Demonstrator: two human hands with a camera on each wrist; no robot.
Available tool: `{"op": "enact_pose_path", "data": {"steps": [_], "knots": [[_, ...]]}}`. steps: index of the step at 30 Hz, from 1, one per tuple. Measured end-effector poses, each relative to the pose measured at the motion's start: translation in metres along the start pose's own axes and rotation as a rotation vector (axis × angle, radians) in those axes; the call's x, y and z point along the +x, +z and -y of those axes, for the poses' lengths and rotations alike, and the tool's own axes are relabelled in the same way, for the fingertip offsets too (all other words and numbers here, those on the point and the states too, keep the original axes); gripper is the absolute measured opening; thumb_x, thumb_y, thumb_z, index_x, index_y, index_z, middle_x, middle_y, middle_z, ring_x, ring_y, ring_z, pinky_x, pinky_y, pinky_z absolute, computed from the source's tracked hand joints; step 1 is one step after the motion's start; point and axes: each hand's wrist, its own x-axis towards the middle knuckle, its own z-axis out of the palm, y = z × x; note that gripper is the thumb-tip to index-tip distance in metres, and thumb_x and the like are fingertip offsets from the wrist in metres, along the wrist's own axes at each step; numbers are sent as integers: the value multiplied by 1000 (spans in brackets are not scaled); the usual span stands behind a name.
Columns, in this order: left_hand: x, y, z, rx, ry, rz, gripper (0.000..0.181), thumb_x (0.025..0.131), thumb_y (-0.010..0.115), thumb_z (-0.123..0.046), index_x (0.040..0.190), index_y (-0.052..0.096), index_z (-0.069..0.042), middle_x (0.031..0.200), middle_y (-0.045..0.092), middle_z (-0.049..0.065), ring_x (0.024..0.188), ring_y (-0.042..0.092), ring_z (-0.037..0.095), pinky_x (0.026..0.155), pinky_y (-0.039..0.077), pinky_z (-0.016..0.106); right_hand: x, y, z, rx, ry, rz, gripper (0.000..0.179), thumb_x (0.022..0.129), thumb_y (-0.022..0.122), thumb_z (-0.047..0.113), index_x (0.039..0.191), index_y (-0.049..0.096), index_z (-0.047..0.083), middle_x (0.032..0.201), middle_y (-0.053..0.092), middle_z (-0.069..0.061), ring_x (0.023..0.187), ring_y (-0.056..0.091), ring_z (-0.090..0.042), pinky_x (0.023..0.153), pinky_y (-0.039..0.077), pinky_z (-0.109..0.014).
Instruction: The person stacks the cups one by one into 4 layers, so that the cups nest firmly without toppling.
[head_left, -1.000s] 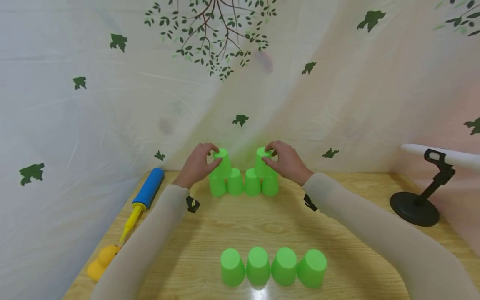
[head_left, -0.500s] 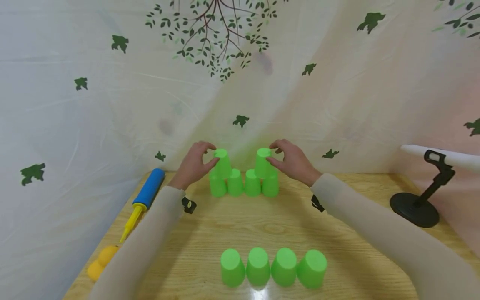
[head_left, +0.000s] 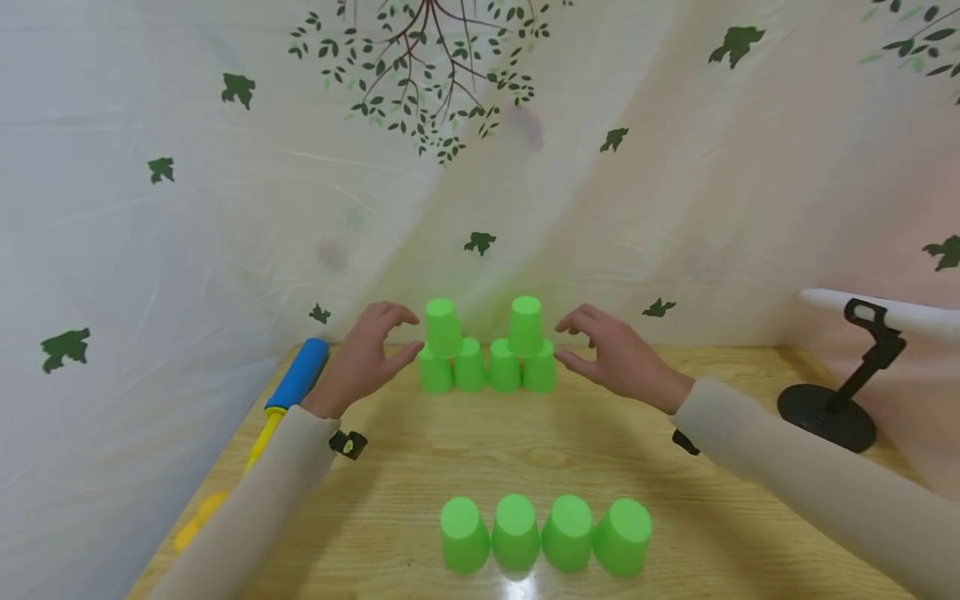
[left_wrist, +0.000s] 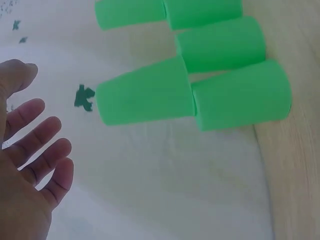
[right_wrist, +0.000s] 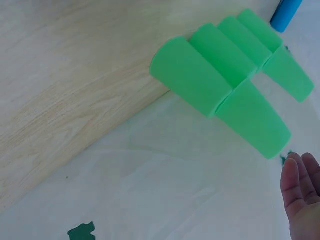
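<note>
At the back of the table, several green cups stand upside down in a row. On top of them sit two more, the left upper cup [head_left: 444,328] and the right upper cup [head_left: 527,326], each across a pair, with a gap between them. My left hand [head_left: 362,358] is left of the left upper cup, apart from it, thumb and fingers spread. To the right of the other upper cup, my right hand [head_left: 618,354] is also apart, fingers loosely bent around nothing. Both wrist views show a space between the left hand [left_wrist: 30,150], the right hand [right_wrist: 302,195] and the cups.
Nearer on the wooden table [head_left: 480,442], several more upside-down green cups [head_left: 516,533] form a row. A blue and yellow hand pump [head_left: 298,373] and a yellow toy [head_left: 201,518] lie at left, partly behind the left arm. A black stand [head_left: 828,415] is at right.
Both hands have let go of the upper cups and drawn outward, the left hand to the left and the right hand to the right. The cups stay stacked.
</note>
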Motion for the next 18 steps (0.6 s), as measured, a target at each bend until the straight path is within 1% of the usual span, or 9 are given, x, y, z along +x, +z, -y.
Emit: {"op": "enact_pose_path", "data": {"steps": [4, 8, 13, 16, 18], "knots": [[-16, 3, -12, -1, 71, 12, 32, 88, 69, -19, 114, 58, -6, 117, 52, 7, 109, 46, 23, 90, 42, 40, -9, 2, 15, 12, -81, 20, 33, 83, 75, 22, 110, 59, 12, 105, 56, 2, 92, 56, -14, 72, 49, -34], [-33, 10, -23, -3, 151, 30, 31, 85, 72, -18, 111, 59, -6, 114, 54, 4, 108, 48, 21, 89, 43, 39, -16, 9, 33, 25, -162, 63, 35, 81, 76, 22, 110, 58, 12, 106, 55, 4, 93, 55, -10, 76, 49, -31], [-55, 18, -40, -40, 202, 110, 28, 87, 70, -27, 110, 59, -13, 113, 54, -3, 105, 47, 14, 88, 44, 33, -25, 17, 56, 57, -251, 129, 34, 84, 73, 25, 111, 58, 12, 108, 55, 4, 95, 56, -9, 77, 49, -27], [-67, 22, -49, -73, 224, 158, 26, 89, 66, -31, 109, 59, -16, 114, 53, -6, 105, 47, 12, 87, 45, 32, -30, 20, 68, 76, -298, 183, 32, 85, 72, 25, 111, 57, 14, 109, 55, 4, 96, 56, -10, 78, 49, -25], [-75, 24, -54, -107, 239, 187, 25, 90, 66, -31, 109, 58, -17, 114, 53, -8, 105, 47, 11, 87, 45, 31, -33, 22, 75, 94, -327, 223, 32, 85, 72, 24, 111, 57, 14, 111, 54, 4, 98, 56, -10, 80, 48, -24]]}}
